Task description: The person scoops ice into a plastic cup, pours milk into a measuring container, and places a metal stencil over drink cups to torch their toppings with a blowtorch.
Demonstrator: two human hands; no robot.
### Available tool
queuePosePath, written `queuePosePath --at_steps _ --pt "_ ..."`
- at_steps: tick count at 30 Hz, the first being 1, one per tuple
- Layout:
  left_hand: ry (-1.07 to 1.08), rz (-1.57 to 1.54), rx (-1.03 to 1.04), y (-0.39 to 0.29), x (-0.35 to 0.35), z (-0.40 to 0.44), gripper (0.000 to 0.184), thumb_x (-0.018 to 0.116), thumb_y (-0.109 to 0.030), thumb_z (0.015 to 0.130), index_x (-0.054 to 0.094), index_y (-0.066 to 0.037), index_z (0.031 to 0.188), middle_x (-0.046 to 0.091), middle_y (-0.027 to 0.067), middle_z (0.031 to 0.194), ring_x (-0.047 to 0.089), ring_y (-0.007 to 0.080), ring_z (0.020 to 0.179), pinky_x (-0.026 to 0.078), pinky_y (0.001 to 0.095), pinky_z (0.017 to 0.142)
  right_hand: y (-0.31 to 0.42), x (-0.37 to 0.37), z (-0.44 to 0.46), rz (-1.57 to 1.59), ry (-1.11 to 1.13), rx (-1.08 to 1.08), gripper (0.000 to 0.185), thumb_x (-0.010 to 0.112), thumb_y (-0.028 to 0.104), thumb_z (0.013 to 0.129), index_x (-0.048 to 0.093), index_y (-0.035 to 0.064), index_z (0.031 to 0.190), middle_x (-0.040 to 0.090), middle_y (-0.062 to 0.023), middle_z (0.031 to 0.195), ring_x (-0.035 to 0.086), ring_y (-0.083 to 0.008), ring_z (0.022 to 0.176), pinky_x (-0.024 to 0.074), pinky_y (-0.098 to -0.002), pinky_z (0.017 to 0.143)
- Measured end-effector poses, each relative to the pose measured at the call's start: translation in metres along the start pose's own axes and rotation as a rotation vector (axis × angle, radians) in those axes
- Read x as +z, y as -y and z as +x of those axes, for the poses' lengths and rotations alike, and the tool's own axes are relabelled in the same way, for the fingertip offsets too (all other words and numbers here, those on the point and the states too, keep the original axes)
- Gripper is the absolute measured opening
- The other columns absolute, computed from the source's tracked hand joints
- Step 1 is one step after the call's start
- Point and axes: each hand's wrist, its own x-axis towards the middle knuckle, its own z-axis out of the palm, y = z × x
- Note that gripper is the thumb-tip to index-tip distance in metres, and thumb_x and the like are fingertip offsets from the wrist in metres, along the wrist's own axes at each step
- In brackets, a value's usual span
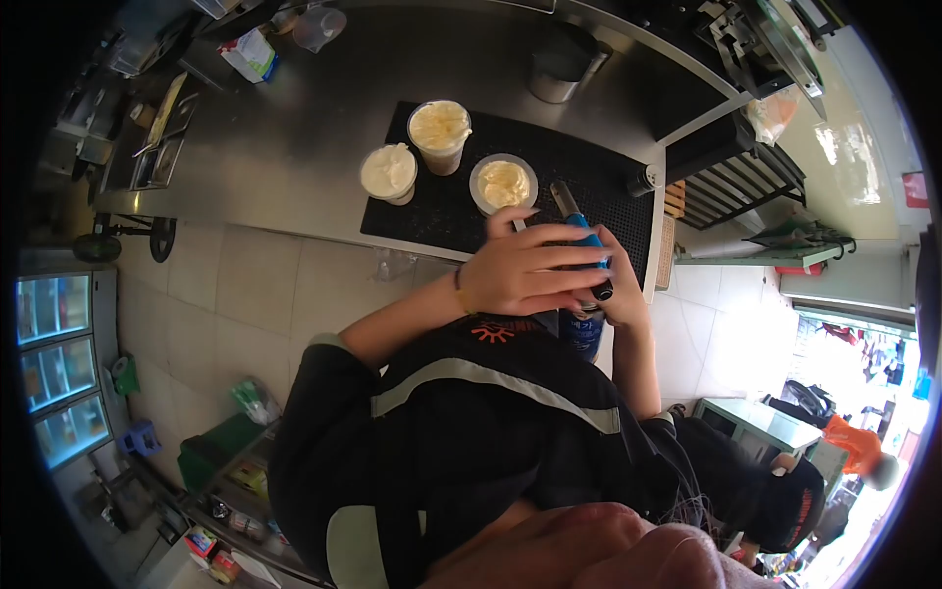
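A blue torch with a silver nozzle point(564, 199) and black knob sits on a dark blue can point(583, 332). My right hand point(624, 280) is wrapped round the torch from the right, its fingers partly hidden. My left hand point(525, 270) lies across the blue part, fingers stretched out and spread, back up. No flame shows. Just beyond my left hand is a cup with a pale yellow creamy top point(504, 184). Two more cream-topped cups, one taller point(440, 135) and one whiter point(389, 175), stand to its left.
The cups are on or beside a black mat point(432, 214) on the steel counter point(285, 157). A metal pitcher point(559, 77) stands behind, a dark shaker point(643, 180) at right, a carton point(249, 56) at back left. A person in orange point(856, 444) is far right.
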Motion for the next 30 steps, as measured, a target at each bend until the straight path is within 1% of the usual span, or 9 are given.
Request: queuePosePath --at_steps 2,4,5,7,10,13,14,20,30 --pt "-0.220 0.030 -0.130 0.018 0.013 -0.062 0.040 0.076 -0.030 0.075 0.065 -0.016 0.111 0.062 0.0011 0.121 0.057 0.0160 0.111 0.037 0.0401 0.089 0.004 -0.003 -0.005 -0.099 -0.029 0.120 0.061 0.082 0.010 0.058 0.049 0.0036 0.109 0.064 -0.0071 0.086 0.065 -0.0160 0.083 0.0510 -0.0290 0.076" --pt "-0.328 -0.014 -0.539 0.040 0.039 -0.140 0.044 0.077 -0.024 0.074 0.062 -0.007 0.112 0.062 0.0107 0.117 0.059 0.0220 0.111 0.044 0.0381 0.086 0.005 -0.006 -0.006 -0.069 -0.027 0.082 0.057 0.081 0.008 0.057 0.048 0.0045 0.104 0.063 -0.0058 0.079 0.065 -0.0161 0.077 0.0515 -0.0289 0.072" --pt "-0.328 -0.036 -0.631 0.048 0.050 -0.152 0.048 0.078 -0.024 0.073 0.060 -0.004 0.113 0.062 0.0131 0.117 0.058 0.0244 0.111 0.045 0.0382 0.088 0.003 -0.006 -0.008 -0.048 -0.024 0.071 0.056 0.081 0.007 0.057 0.047 0.0050 0.101 0.062 -0.0052 0.075 0.065 -0.0161 0.073 0.0518 -0.0289 0.070" --pt "-0.334 -0.079 -0.831 0.061 0.072 -0.160 0.056 0.081 -0.023 0.072 0.057 0.000 0.117 0.062 0.0179 0.116 0.058 0.0293 0.113 0.046 0.0385 0.092 -0.002 -0.006 -0.007 -0.055 0.018 0.097 0.055 0.081 0.009 0.057 0.048 0.0049 0.100 0.062 -0.0049 0.077 0.066 -0.0158 0.075 0.0519 -0.0287 0.072" --pt "-0.359 -0.193 -0.864 0.087 0.108 -0.148 0.068 0.083 -0.028 0.069 0.053 0.002 0.122 0.062 0.0193 0.115 0.058 0.0326 0.112 0.044 0.0388 0.097 0.002 0.001 0.000 -0.052 0.067 0.116 0.049 0.080 0.010 0.057 0.048 0.0066 0.094 0.062 -0.0035 0.078 0.065 -0.0137 0.076 0.0523 -0.0279 0.072" --pt "-0.455 -0.213 -0.963 0.119 0.140 -0.159 0.076 0.085 -0.031 0.066 0.052 0.003 0.125 0.063 0.0201 0.115 0.062 0.0318 0.107 0.048 0.0377 0.091 0.001 0.000 0.003 -0.033 0.114 0.129 0.053 0.081 0.011 0.056 0.049 0.0056 0.098 0.062 -0.0046 0.078 0.066 -0.0150 0.076 0.0524 -0.0280 0.072" --pt "-0.492 -0.166 -0.916 0.123 0.146 -0.161 0.069 0.084 -0.027 0.067 0.055 0.002 0.122 0.066 0.0187 0.109 0.065 0.0296 0.099 0.051 0.0358 0.085 0.000 0.000 0.005 -0.017 0.130 0.140 0.057 0.082 0.010 0.055 0.049 0.0048 0.101 0.062 -0.0052 0.078 0.066 -0.0162 0.075 0.0525 -0.0281 0.072" --pt "-0.514 -0.188 -0.973 0.122 0.152 -0.166 0.043 0.078 -0.016 0.071 0.064 0.000 0.110 0.069 0.0133 0.097 0.068 0.0251 0.090 0.052 0.0325 0.078 -0.009 -0.002 0.016 0.027 0.202 0.206 0.061 0.083 0.007 0.053 0.049 0.0047 0.104 0.062 -0.0057 0.079 0.067 -0.0174 0.075 0.0526 -0.0281 0.071" --pt "-0.566 -0.163 -0.942 0.118 0.148 -0.159 0.030 0.073 -0.014 0.075 0.067 -0.003 0.103 0.065 0.0104 0.080 0.062 0.0193 0.068 0.050 0.0300 0.066 -0.007 0.000 0.026 0.083 0.238 0.271 0.063 0.083 0.006 0.050 0.050 0.0046 0.104 0.063 -0.0068 0.080 0.066 -0.0174 0.076 0.0527 -0.0285 0.072"
